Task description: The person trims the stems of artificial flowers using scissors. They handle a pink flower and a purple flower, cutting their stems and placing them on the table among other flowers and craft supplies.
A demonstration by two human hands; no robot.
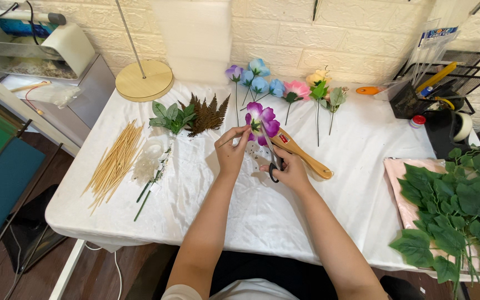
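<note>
Head view: left hand point(233, 149) is pinching a purple artificial flower point(262, 120) while right hand point(288, 168) is gripping scissors point(272, 156), seemingly trimming its stem; blades need aligning.

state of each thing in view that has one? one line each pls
left hand: raised, pinching the purple flower's stem
purple flower: held off the table, upright
right hand: gripping scissors
scissors: blades up by the flower; open or shut unclear
wooden sticks: lying loose on the cloth
tape roll: on its dispenser
</note>
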